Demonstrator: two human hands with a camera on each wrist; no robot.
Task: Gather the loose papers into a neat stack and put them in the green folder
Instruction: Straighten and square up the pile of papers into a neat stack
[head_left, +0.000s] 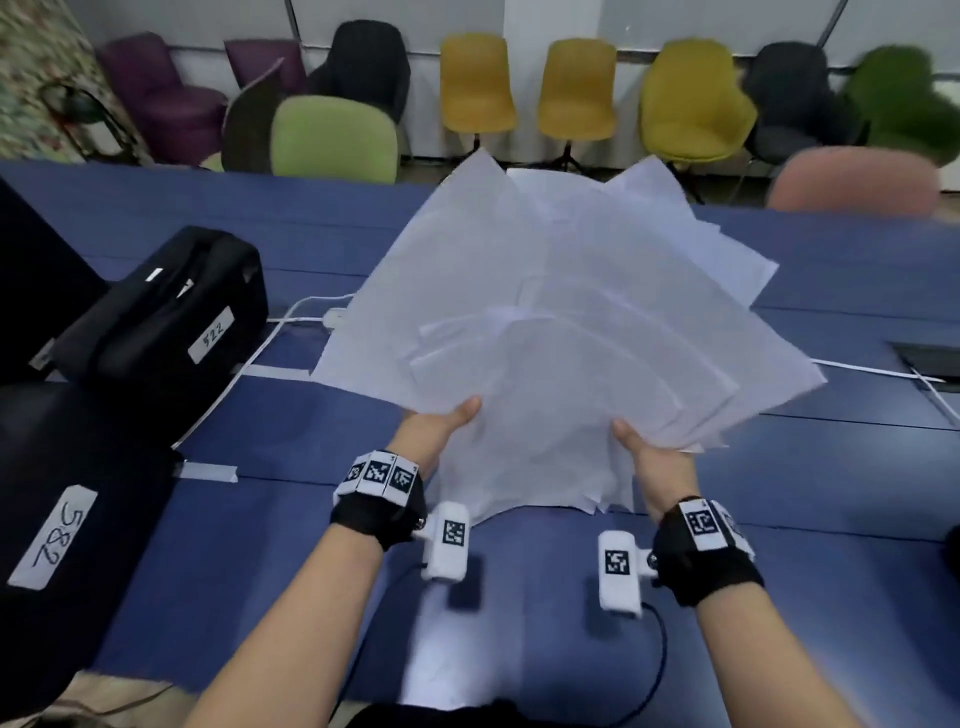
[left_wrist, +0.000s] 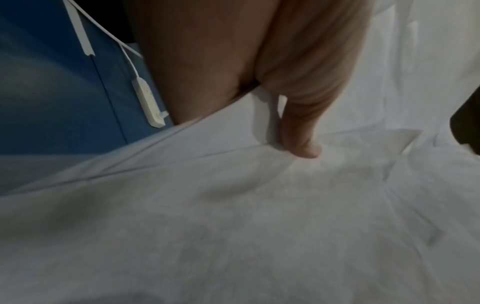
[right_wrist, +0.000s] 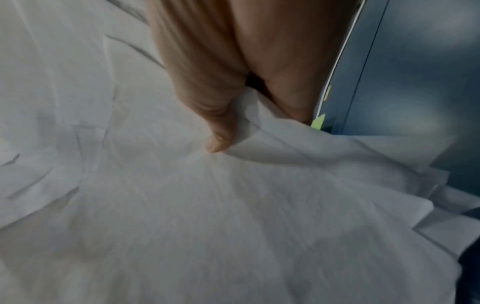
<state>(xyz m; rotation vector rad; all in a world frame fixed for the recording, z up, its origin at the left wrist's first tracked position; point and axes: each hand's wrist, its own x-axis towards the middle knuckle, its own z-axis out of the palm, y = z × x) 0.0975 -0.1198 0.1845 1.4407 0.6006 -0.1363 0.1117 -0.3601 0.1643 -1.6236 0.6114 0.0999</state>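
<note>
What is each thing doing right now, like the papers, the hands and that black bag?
papers: fanned out unevenly, lifted, not squared.
left hand: grips the papers' near edge, thumb on top.
right hand: grips the near edge too.
black bag: lying on the table, labelled.
green folder: only a green sliver shows; state unclear.

Right hand (right_wrist: 233, 67) fills top centre, thumb (right_wrist: 221, 135) pressed down on papers (right_wrist: 207, 216), fingers hidden beneath sheets. Grip pinches near edge of white pile. Papers fanned, edges uneven, corners stepping out at right, creases across left side. Blue desk (right_wrist: 415, 82) at right. Small green sliver (right_wrist: 318, 123) just beside hand, against desk; cannot tell what.
</note>
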